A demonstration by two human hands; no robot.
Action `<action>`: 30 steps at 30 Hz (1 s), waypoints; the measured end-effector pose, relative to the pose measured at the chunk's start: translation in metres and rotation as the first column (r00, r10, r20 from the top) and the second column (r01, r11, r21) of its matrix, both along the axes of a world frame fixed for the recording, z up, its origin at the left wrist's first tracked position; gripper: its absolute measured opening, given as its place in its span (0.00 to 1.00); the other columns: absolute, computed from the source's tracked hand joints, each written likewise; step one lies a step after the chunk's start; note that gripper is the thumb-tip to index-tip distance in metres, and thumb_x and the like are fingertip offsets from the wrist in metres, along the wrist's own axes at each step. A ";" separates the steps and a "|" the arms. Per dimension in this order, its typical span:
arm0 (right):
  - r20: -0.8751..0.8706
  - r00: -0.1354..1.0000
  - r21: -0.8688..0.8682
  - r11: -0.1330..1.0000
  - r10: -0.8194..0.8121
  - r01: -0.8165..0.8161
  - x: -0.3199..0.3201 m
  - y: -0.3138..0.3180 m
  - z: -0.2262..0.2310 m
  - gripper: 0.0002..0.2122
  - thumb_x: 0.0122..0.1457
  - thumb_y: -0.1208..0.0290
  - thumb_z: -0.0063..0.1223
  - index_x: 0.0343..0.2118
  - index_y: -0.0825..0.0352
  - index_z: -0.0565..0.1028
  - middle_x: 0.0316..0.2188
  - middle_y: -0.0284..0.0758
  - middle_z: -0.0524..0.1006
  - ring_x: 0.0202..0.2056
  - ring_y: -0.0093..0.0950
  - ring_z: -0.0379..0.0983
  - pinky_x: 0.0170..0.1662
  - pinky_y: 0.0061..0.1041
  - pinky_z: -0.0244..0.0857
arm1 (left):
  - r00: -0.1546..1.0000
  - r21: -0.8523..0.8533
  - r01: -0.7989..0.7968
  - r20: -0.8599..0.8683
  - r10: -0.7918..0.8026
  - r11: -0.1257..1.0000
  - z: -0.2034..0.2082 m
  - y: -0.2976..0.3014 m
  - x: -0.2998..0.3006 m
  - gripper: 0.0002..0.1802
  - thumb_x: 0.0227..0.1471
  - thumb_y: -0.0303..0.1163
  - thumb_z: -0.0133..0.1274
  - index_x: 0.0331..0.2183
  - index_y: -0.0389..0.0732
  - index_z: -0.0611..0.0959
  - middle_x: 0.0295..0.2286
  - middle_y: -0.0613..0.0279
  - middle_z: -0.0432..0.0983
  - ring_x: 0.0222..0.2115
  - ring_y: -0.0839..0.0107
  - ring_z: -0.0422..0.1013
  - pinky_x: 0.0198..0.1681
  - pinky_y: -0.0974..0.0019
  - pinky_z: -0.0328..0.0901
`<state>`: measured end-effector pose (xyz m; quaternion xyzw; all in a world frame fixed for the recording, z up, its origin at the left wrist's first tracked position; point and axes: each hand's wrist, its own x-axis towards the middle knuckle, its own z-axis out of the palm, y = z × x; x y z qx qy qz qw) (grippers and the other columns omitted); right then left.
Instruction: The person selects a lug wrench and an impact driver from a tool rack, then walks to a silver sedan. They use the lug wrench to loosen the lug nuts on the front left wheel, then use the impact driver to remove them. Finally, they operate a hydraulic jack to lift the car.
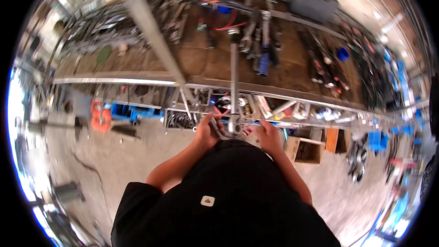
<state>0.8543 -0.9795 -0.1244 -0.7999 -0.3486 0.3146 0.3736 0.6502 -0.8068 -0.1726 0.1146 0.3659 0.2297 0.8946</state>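
Two bare hands are in view just beyond a black short-sleeved cloth shirt (233, 178), which bears a small white square badge (207, 201) with rounded corners. The left hand (207, 131) is curled, its fingers wrapped round a grey metal bar-like tool (219, 131) that slants toward the shirt. The right hand (268, 136) stands apart from it, fingers bent and partly hidden; how far they are open, and whether they have hold of anything, cannot be told.

Between the hands is the round head of a long, straight, silver metal ratchet-type wrench (234, 77). Its shaft points away from the body, across the bench edge in this view; whether it touches the left hand's tool cannot be determined.

Under the bench, small grey metal tools (179, 120) fill a tray left of centre. An open box of pale wood (292, 147) stands to the right, above the grey concrete floor (155, 148).

The brown wooden benchtop (208, 67) has a metal front edge. On it lies a blue-handled metal tool (264, 63), right of the long wrench and among other hand tools. A grey metal post (155, 34) crosses the view at left. Farther back are a looped red cable (233, 18) and, to the right, a dark grey rectangular case (314, 3).
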 end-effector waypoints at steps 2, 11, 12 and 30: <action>0.054 0.991 -0.139 0.984 0.119 -0.110 -0.002 -0.016 -0.022 0.21 0.57 0.56 0.56 0.44 0.70 0.78 0.34 0.52 0.79 0.37 0.47 0.78 0.40 0.41 0.69 | 0.994 -0.076 -0.106 -0.014 0.105 0.992 -0.011 -0.009 -0.027 0.20 0.60 0.48 0.50 0.36 0.38 0.78 0.23 0.56 0.73 0.25 0.60 0.71 0.31 0.56 0.68; 0.064 0.848 -0.425 0.784 0.526 -0.454 -0.011 -0.077 -0.204 0.25 0.53 0.56 0.56 0.48 0.71 0.78 0.45 0.55 0.78 0.49 0.51 0.75 0.55 0.43 0.67 | 0.888 0.048 -0.338 -0.315 0.335 0.940 -0.045 -0.069 -0.146 0.16 0.60 0.44 0.51 0.35 0.39 0.77 0.20 0.58 0.73 0.19 0.64 0.70 0.23 0.59 0.67; 0.071 0.825 -0.428 0.764 0.561 -0.483 -0.018 -0.078 -0.208 0.24 0.53 0.57 0.55 0.48 0.71 0.78 0.46 0.55 0.78 0.50 0.51 0.74 0.55 0.43 0.67 | 0.867 0.074 -0.349 -0.352 0.352 0.934 -0.057 -0.074 -0.165 0.17 0.60 0.44 0.51 0.36 0.39 0.76 0.21 0.57 0.73 0.19 0.64 0.70 0.24 0.59 0.67; -0.321 0.895 -0.552 0.706 0.310 -0.442 -0.271 0.039 -0.284 0.11 0.54 0.68 0.58 0.31 0.72 0.73 0.29 0.42 0.74 0.29 0.31 0.77 0.26 0.35 0.75 | 0.476 0.069 0.068 -0.879 0.028 0.995 -0.250 -0.089 -0.573 0.15 0.54 0.42 0.62 0.32 0.38 0.82 0.17 0.67 0.71 0.17 0.74 0.67 0.19 0.65 0.63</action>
